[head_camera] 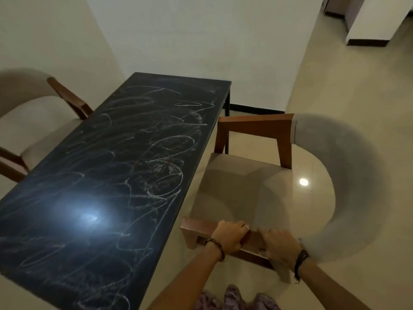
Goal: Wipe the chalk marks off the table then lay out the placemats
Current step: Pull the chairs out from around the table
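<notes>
Chalk-scrawled tabletop (116, 166) lies to your left, its long axis running away from you. Both hands grip the chair (237, 193) arm side by side; left hand (229, 237) is nearer the tabletop than right hand (280, 248).

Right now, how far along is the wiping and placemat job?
Nothing looks done: chalk marks cover the table. In hand: left hand and right hand grip the chair's armrest beside it. Left: all wiping and placemats; none visible.
</notes>
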